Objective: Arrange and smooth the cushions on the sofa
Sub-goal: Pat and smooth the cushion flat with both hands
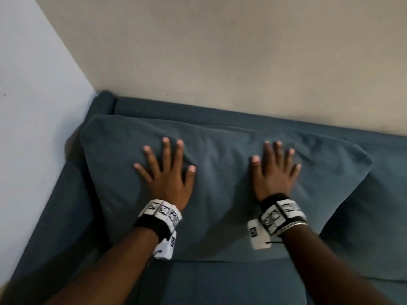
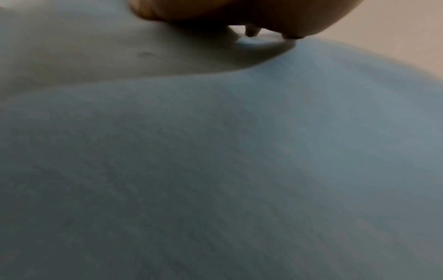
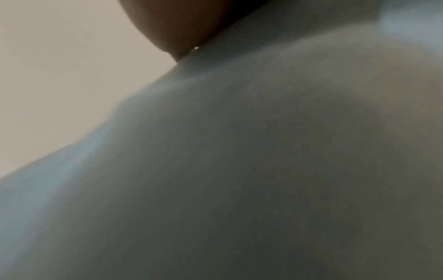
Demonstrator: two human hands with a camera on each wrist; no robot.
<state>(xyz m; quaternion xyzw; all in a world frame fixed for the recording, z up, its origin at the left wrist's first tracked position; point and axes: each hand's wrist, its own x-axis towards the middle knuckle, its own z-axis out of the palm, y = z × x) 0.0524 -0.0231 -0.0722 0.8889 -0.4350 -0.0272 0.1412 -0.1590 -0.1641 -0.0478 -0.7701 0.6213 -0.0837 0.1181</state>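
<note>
A large blue-grey back cushion (image 1: 220,190) leans against the back of the blue sofa (image 1: 220,282), in the sofa's left corner. My left hand (image 1: 167,170) lies flat on the cushion's left half with fingers spread and straight. On the right half my right hand (image 1: 275,170) presses flat, its fingers spread too. The fabric dimples around both palms. In the left wrist view the cushion fabric (image 2: 239,170) fills the picture under my palm (image 2: 239,13). The right wrist view shows blurred cushion fabric (image 3: 263,170) under the heel of my hand (image 3: 182,24).
A second blue cushion (image 1: 370,227) sits to the right, partly under the first one's corner. The sofa's left armrest (image 1: 55,216) runs along a pale side wall (image 1: 33,106). A beige wall (image 1: 242,51) rises behind the backrest (image 1: 198,111).
</note>
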